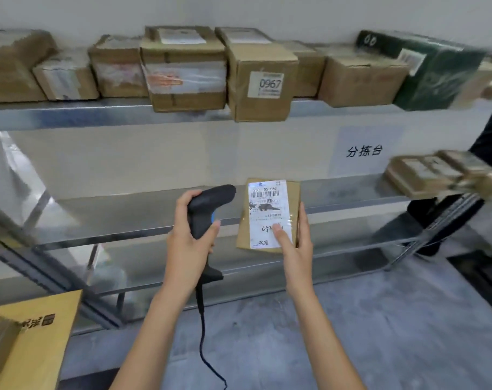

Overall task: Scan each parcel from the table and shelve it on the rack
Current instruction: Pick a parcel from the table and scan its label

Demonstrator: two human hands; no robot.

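Single head-worn view, forward and down, close over both hands (239, 235), facing the rack (98, 114).

a small flat brown parcel (270, 215) with a white barcode label is held upright at frame centre, just right of a black corded scanner (208, 215). brown boxes are lined along the metal rack (70, 115) across the upper frame.

Top shelf (70, 114) crowded with boxes (182, 68); bare middle shelf (112, 218) left of flat parcels (424, 173).
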